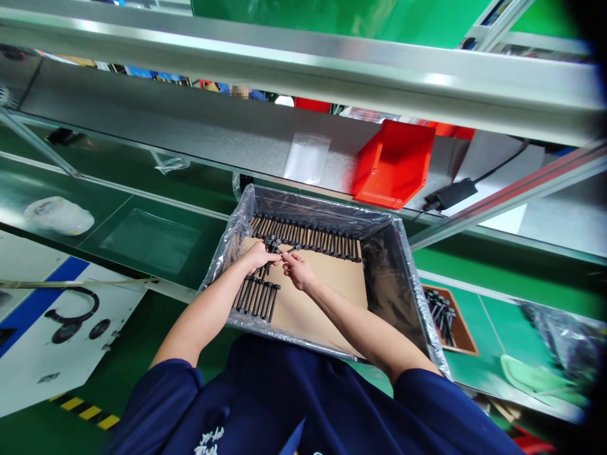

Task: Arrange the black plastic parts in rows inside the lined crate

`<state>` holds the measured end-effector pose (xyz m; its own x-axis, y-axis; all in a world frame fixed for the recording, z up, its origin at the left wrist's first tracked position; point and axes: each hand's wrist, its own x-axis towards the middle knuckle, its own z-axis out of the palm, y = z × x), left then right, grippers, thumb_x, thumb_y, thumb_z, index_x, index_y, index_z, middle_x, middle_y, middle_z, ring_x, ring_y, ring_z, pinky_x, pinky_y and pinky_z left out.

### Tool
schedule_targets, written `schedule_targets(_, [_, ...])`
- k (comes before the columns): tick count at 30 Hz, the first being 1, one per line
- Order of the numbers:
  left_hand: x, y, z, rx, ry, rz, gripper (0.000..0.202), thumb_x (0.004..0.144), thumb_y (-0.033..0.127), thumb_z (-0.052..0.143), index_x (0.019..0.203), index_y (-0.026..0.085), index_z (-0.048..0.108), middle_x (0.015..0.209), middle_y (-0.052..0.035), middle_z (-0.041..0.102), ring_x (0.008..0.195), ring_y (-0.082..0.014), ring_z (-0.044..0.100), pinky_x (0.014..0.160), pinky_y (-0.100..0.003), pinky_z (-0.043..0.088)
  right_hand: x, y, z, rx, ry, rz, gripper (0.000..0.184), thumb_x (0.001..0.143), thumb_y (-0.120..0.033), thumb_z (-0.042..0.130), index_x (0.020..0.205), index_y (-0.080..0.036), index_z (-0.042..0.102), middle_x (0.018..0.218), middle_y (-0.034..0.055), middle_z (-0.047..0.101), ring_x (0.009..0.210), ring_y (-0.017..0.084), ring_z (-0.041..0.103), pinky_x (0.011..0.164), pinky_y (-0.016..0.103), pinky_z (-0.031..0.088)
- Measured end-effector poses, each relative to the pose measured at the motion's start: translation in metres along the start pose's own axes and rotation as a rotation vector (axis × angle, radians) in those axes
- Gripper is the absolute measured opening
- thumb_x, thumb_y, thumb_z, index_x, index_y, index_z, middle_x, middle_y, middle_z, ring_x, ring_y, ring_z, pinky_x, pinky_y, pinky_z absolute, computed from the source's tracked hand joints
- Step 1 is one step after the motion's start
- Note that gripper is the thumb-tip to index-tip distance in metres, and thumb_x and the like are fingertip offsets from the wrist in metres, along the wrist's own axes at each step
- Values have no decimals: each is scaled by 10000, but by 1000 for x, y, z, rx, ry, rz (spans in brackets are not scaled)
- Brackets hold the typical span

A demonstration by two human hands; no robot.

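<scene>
A bunch of black rod-shaped parts with wider heads [272, 242] sits in my left hand [258, 258], its fingers closed round them. Close beside it, my right hand [298, 268] pinches one dark rod-shaped part [291, 249] by its end. Both hands are over a box lined with clear plastic [411, 272], above its brown cardboard sheet [322, 300]. On the sheet, a long row of the same parts [308, 237] lies side by side along the far wall. A shorter row [256, 298] lies at the near left, below my left hand.
Right of the box, a brown bin [467, 335] holds more black parts. A red bin [398, 164] and a clear bag [307, 158] rest on the metal shelf behind, near a black power adapter [455, 194]. A metal post [512, 196] slants up at the right.
</scene>
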<state>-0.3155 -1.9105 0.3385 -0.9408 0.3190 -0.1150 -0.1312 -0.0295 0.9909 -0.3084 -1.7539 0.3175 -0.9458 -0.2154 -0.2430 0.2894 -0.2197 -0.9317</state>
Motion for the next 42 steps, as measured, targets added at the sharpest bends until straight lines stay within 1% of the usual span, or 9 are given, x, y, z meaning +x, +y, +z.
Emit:
schedule_targets(3, [4,-3,-2,-11,85,-29,165,645,236,747,665,123,628,605,-43,643,558,-135,606,548,-243,498,8,-8,-10,-14,95,-70,444,682,-562,699,772,-212,441,687,-37,522,497,70,461,437,182,366])
schedule_targets(6, [9,-3,-7,-21,245,-78,123,646,169,717,642,122,604,563,-32,617,515,-123,587,515,-232,483,7,-9,-36,-318,133,-239,344,833,-544,552,842,-210,472,714,-7,534,579,114,537,515,216,442])
schedule_targets(8, [10,-1,-9,-35,322,-107,118,660,151,696,633,126,584,532,-11,585,482,-104,558,490,-214,460,-1,2,-56,-697,-24,-365,266,894,-461,501,870,-197,524,776,34,565,671,144,568,618,255,482])
schedule_targets(11, [7,6,-8,-27,364,-144,118,662,154,702,677,127,587,546,-4,582,491,-103,562,478,-206,447,-22,38,-78,-1220,-485,-526,201,934,-305,454,839,-185,584,914,85,591,787,169,564,741,292,481])
schedule_targets(13, [4,11,-7,-6,357,-160,133,653,149,709,672,127,580,543,-3,577,490,-105,559,470,-207,439,-36,65,-84,-1426,-731,-599,230,950,-228,406,834,-180,598,952,91,588,807,170,555,743,289,478])
schedule_targets(16, [2,15,-5,-4,352,-162,150,647,131,706,635,129,556,518,5,551,464,-92,530,452,-199,413,-47,93,-82,-1551,-882,-664,234,945,-167,400,832,-172,605,983,91,581,837,174,548,737,282,479])
schedule_targets(29, [7,4,-8,-42,329,-103,145,606,86,694,619,129,556,506,4,540,453,-89,518,448,-196,395,-46,98,-66,-1652,-862,-749,291,986,-204,328,874,-150,591,982,105,550,877,195,512,769,309,470])
schedule_targets(37, [7,1,-7,-21,295,-83,205,582,150,764,616,125,564,528,1,565,469,-87,539,474,-193,428,-49,98,-69,-1476,-826,-573,228,958,-195,376,869,-160,583,1034,102,576,902,188,537,822,315,467])
schedule_targets(42, [8,-3,-5,-61,275,-93,242,565,205,807,686,122,615,579,-6,603,517,-123,588,521,-238,484,-41,69,-58,-1028,-471,-286,203,913,-328,490,841,-175,602,886,79,615,808,176,579,781,311,497])
